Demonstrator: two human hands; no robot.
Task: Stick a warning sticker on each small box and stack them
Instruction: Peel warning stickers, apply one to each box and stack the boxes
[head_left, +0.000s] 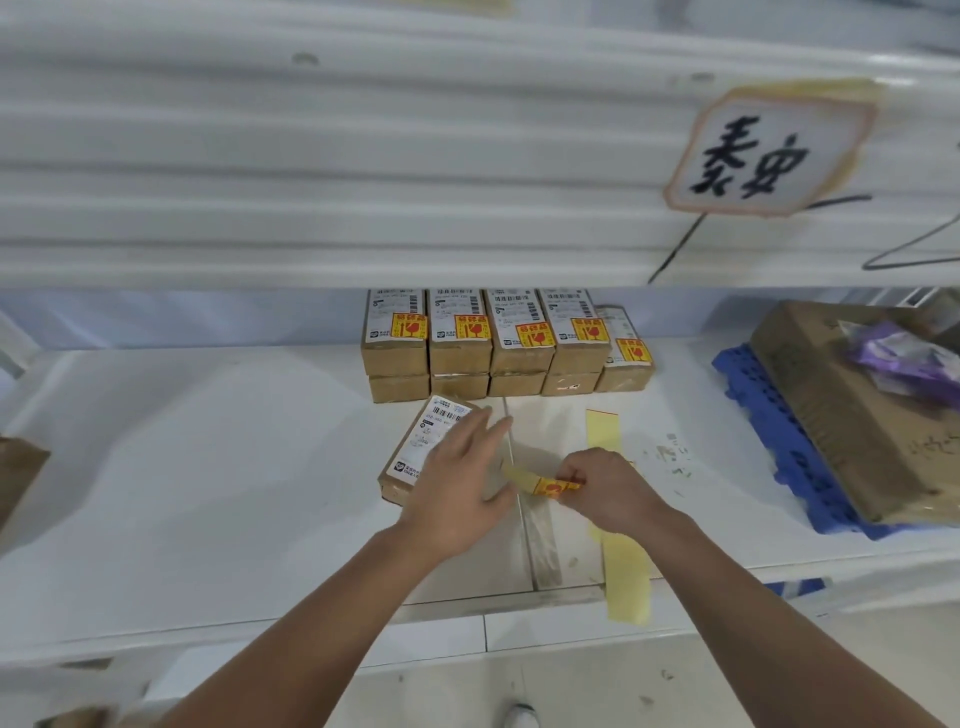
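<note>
Ten small boxes (459, 358): nine stacked in the upper middle, one loose box (415, 447) just below them. Six warning stickers (410, 326): five on the stacked boxes, one peeled sticker (553, 487) at centre. One blue pallet (748, 410) at right.

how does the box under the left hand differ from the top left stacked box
The loose box shows no warning sticker; the top left box bears a yellow and red one. The loose box lies alone and angled; the top left box sits squared on another box. The left hand is over the loose box only. Both are brown cardboard with white barcode labels.
</note>
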